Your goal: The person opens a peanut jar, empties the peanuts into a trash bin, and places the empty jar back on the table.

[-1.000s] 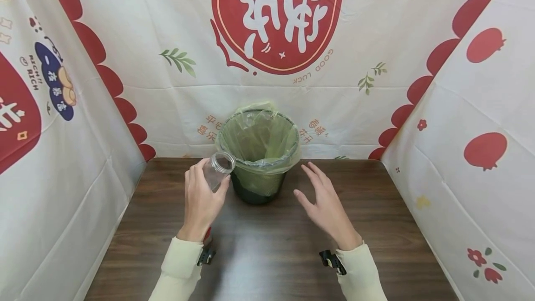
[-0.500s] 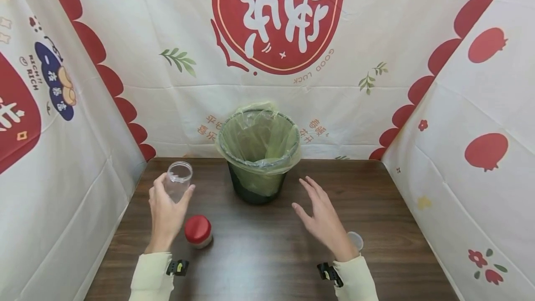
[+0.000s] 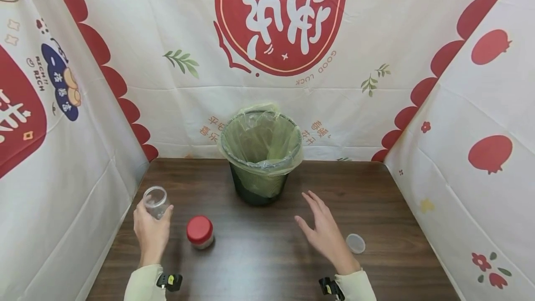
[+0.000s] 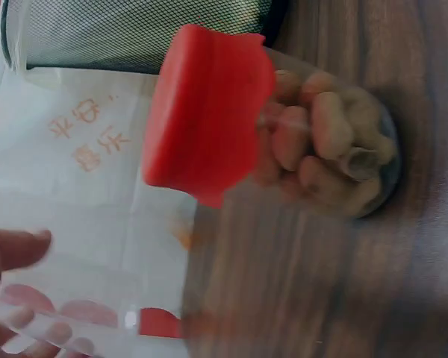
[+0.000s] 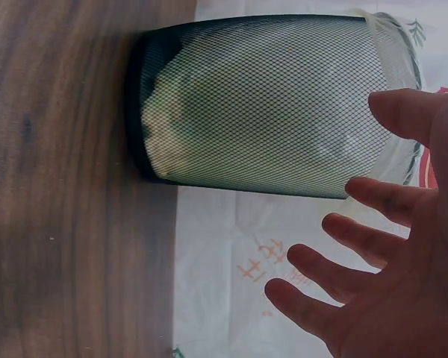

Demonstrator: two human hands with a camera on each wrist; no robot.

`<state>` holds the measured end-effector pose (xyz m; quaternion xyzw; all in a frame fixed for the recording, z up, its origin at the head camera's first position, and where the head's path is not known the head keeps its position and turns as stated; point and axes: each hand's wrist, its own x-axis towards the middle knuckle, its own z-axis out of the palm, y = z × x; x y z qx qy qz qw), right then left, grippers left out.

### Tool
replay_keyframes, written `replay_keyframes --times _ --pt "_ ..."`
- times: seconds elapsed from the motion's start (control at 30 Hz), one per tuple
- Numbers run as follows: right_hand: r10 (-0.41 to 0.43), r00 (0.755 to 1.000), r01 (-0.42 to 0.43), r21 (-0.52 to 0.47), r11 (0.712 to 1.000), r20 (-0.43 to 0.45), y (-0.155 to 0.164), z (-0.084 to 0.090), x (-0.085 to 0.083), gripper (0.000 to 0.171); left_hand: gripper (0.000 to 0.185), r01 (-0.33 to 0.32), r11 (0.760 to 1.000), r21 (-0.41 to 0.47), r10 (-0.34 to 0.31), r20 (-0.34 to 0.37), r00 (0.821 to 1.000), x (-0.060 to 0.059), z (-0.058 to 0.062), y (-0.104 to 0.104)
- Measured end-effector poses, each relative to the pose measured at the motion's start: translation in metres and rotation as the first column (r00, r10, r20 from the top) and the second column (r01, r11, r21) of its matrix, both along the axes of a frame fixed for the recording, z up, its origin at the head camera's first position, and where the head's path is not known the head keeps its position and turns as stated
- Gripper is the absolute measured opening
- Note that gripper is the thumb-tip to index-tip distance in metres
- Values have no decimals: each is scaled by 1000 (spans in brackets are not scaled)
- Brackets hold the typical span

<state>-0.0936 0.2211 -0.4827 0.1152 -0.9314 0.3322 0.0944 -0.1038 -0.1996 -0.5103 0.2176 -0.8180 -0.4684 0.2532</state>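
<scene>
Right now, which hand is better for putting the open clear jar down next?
Probably the left hand: it grips the open clear jar, while the right hand holds nothing, well away from the jar.

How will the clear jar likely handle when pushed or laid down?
The clear jar in the left hand looks empty, so it is probably light. It looks undeformed in the grip, suggesting stiffness. Being round, it may roll if tipped over.

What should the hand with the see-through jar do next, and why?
Maybe the left hand should set the clear jar down on the table: the jar opens upward, and bare table separates it from the red-lidded peanut jar. Its bottom is hidden, so it may be touching.
</scene>
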Motion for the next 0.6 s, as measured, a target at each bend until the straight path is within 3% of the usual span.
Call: replay_keyframes --times 0.27,0.6 --pt "-9 1000 9 -15 1000 6 3 -5 5 67 73 -56 991 125 30 205 978 4 -22 -13" --pt "-18 1000 19 -11 1000 13 7 -9 8 66 70 -20 997 79 -2 276 961 6 -43 -14"
